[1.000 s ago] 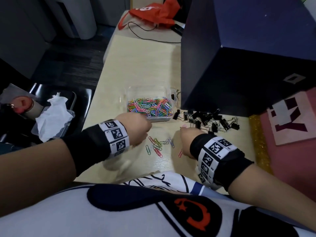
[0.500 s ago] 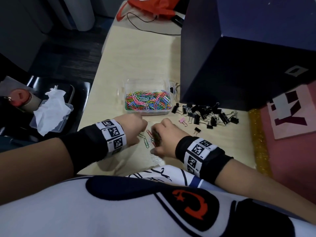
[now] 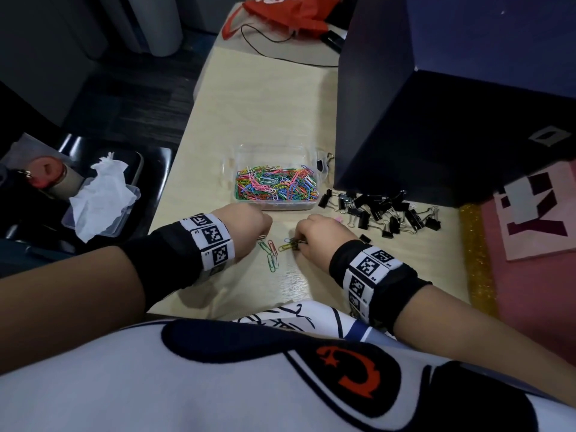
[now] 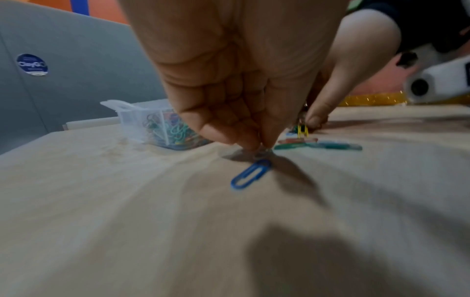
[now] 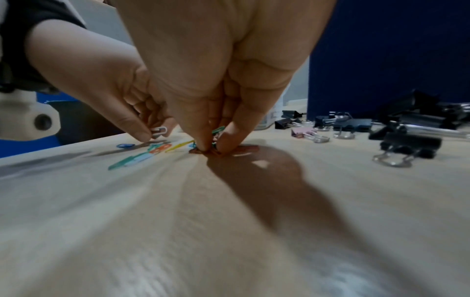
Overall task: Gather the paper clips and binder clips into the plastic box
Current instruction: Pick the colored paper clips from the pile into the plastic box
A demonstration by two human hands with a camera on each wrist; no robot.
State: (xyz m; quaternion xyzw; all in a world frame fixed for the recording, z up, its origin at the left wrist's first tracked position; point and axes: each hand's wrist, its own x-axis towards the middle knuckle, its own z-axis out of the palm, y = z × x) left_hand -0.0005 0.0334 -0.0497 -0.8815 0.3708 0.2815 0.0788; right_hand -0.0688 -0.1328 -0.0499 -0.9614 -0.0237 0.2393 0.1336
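A clear plastic box (image 3: 249, 157), holding many coloured paper clips, stands mid-table. A few loose paper clips (image 3: 271, 255) lie in front of it, between my hands. My left hand (image 3: 264, 236) pinches a white paper clip (image 5: 159, 130) with its fingertips on the table; a blue paper clip (image 4: 250, 176) lies just below them. My right hand (image 3: 297, 243) pinches a small bunch of paper clips (image 5: 216, 130) against the table. Several black binder clips (image 3: 385, 210) are heaped to the right of the box, with a pink binder clip (image 5: 302, 132) among them.
A large dark blue box (image 3: 436, 120) stands close behind the binder clips. A red bag (image 3: 280, 10) and a black cable (image 3: 274, 48) lie at the far end of the table. A black chair with tissue (image 3: 99, 191) is at the left. A pink mat (image 3: 536, 275) borders the right.
My right hand moved left from near the binder clips onto the loose paper clips and pinched some up. My left hand stayed beside them and lowered its fingertips to a clip.
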